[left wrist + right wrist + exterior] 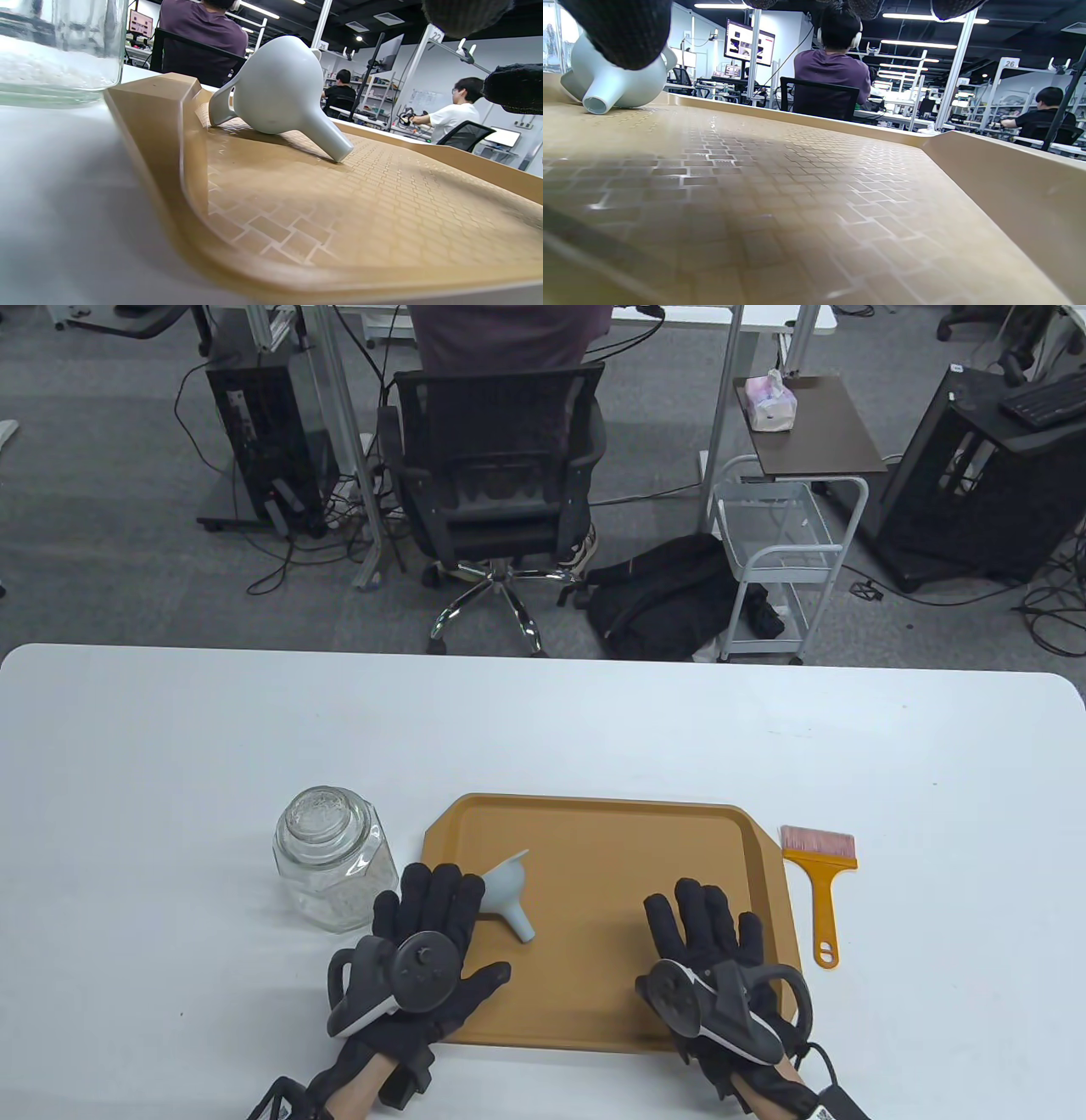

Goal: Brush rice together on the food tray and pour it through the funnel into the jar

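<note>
A tan food tray (611, 823) lies in front of me, with no rice showing on its patterned floor (797, 203). A pale grey funnel (509, 895) lies on its side in the tray's left part, also seen as the funnel (280, 101) and the funnel (615, 89). A lidded glass jar (333, 857) with rice at its bottom stands left of the tray. An orange-handled brush (821, 882) lies on the table right of the tray. My left hand (433, 929) rests flat on the tray's left edge beside the funnel, holding nothing. My right hand (708, 933) lies flat in the tray's right part, empty.
The white table (170, 746) stretches wide around the tray. Beyond its far edge are an office chair (501, 475) with a seated person, a black backpack (670, 598) and a white wire cart (785, 551).
</note>
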Demonstrator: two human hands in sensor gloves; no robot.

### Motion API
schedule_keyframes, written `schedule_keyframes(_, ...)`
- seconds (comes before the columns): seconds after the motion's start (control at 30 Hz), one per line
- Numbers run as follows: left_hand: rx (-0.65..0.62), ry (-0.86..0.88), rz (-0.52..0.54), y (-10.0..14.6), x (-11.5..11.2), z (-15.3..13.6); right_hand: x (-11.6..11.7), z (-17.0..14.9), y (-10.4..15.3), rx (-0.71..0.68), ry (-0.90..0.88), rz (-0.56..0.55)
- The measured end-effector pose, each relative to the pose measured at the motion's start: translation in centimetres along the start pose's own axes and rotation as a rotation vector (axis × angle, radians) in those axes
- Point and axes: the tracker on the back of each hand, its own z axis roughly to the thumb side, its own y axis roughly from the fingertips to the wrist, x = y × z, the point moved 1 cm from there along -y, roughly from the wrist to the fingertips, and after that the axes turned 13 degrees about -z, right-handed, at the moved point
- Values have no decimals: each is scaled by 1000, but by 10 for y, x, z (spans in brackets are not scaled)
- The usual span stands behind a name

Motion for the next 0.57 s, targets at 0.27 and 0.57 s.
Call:
schedule_keyframes(0.27, 5, -2, -9, 0, 0, 0, 1, 2, 1, -9, -15, 11)
schedule_keyframes(0.57, 11, -5, -20, 0, -1, 0, 2, 3, 1, -9, -22, 19)
